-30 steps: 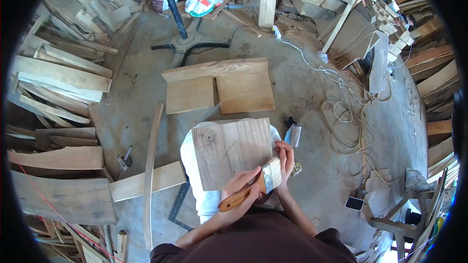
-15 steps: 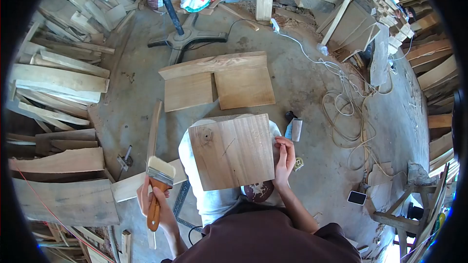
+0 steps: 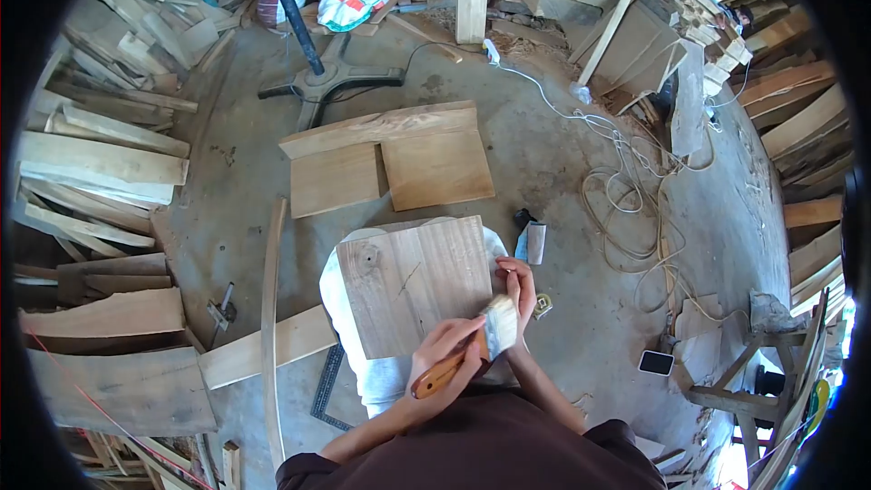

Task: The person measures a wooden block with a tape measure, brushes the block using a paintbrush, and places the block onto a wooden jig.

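A square wooden board (image 3: 408, 277) with a knot and a dark crack lies across the person's lap. My left hand (image 3: 445, 345) is closed around the orange wooden handle of a wide paintbrush (image 3: 449, 374), above the board's lower right corner. Its pale bristles point up and right, overlapping my right hand (image 3: 519, 295) in the view. That right hand is beside the board's right edge with its fingers curled together; whether anything is pinched in them is hidden.
Two joined panels (image 3: 435, 168) lie on the floor ahead, behind them a black cross-shaped stand base (image 3: 331, 82). A long wooden strip (image 3: 271, 308) and a metal square (image 3: 328, 386) are at left. Tape measure (image 3: 543, 306), phone (image 3: 656, 363) and coiled cable (image 3: 626, 191) lie right.
My left hand has carried the paintbrush from the left side across to the board's lower right, beside my right hand. The whole view has shifted slightly; the right hand stays by the board's edge.
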### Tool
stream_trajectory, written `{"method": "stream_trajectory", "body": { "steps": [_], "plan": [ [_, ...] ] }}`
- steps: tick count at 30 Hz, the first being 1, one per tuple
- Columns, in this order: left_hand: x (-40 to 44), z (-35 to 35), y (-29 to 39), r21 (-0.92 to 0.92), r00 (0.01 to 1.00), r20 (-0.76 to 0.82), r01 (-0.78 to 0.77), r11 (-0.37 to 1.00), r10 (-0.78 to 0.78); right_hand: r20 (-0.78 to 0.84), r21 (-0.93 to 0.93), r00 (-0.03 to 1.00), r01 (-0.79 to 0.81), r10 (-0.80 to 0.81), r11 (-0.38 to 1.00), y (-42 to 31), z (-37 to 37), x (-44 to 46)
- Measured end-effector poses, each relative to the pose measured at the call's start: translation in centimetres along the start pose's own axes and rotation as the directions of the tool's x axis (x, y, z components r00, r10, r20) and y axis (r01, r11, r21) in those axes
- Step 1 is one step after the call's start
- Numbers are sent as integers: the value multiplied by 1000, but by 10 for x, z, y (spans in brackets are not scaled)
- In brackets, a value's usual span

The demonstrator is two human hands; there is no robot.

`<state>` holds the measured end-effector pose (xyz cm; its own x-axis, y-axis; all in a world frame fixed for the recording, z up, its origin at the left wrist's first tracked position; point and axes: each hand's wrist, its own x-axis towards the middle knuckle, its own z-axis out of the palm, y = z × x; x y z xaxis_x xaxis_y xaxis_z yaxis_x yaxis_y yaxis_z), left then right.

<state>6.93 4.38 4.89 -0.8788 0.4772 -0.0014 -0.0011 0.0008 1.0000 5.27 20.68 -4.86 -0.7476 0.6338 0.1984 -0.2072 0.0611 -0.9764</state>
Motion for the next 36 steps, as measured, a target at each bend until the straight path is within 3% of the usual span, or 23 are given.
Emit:
{"method": "stream_trajectory", "body": {
  "steps": [3,6,8,9,12,15,18,22,23,26,28,29,31,32,34,36],
  "plan": [
    [-13,-19,-12,62,995,-97,33,998,-27,1,-25,1000,20,-20,999,-3,3,2],
    [-32,-50,-11,-34,959,-265,91,995,-97,-4,-77,1000,11,-11,997,-6,5,1],
    [-44,-71,-5,-68,884,-440,142,987,-158,1,-72,1000,1,-1,997,-8,6,2],
    [-49,-84,-7,34,854,-510,143,989,-106,-1,-46,1000,-11,11,999,-6,5,1],
    [-54,-117,-16,237,632,-766,107,966,118,2,-19,1000,-21,21,1000,-2,5,1],
    [-36,-138,-16,197,370,-914,42,980,167,33,-54,999,-42,44,998,-7,4,2],
    [-18,-147,-16,-85,424,-905,-276,957,42,108,-114,990,-73,86,991,-13,4,6],
    [21,-137,-25,-128,547,-835,-286,949,52,280,-233,947,-93,158,968,-27,-1,28],
    [32,-131,-25,-130,602,-796,-269,954,61,314,-227,943,-39,112,973,-27,-1,35],
    [62,-113,-32,-129,766,-638,-211,969,82,454,-348,875,3,166,937,-46,2,56],
    [80,-113,-40,268,767,-523,-267,926,372,502,-423,853,97,143,901,-55,5,64],
    [83,-111,-39,224,751,-547,-294,929,369,518,-444,843,122,143,888,-56,3,66],
    [80,-116,-46,-129,761,-635,-271,954,130,515,-406,854,166,75,899,-57,5,66],
    [81,-120,-48,-302,774,-634,-258,917,9,534,-465,823,97,192,880,-59,3,66],
    [81,-123,-35,-493,702,-685,-249,834,-195,537,-356,829,51,159,933,-64,9,62],
    [78,-130,-34,-450,714,-697,-357,818,-72,554,-313,832,175,29,933,-82,20,62]
  ]
}}
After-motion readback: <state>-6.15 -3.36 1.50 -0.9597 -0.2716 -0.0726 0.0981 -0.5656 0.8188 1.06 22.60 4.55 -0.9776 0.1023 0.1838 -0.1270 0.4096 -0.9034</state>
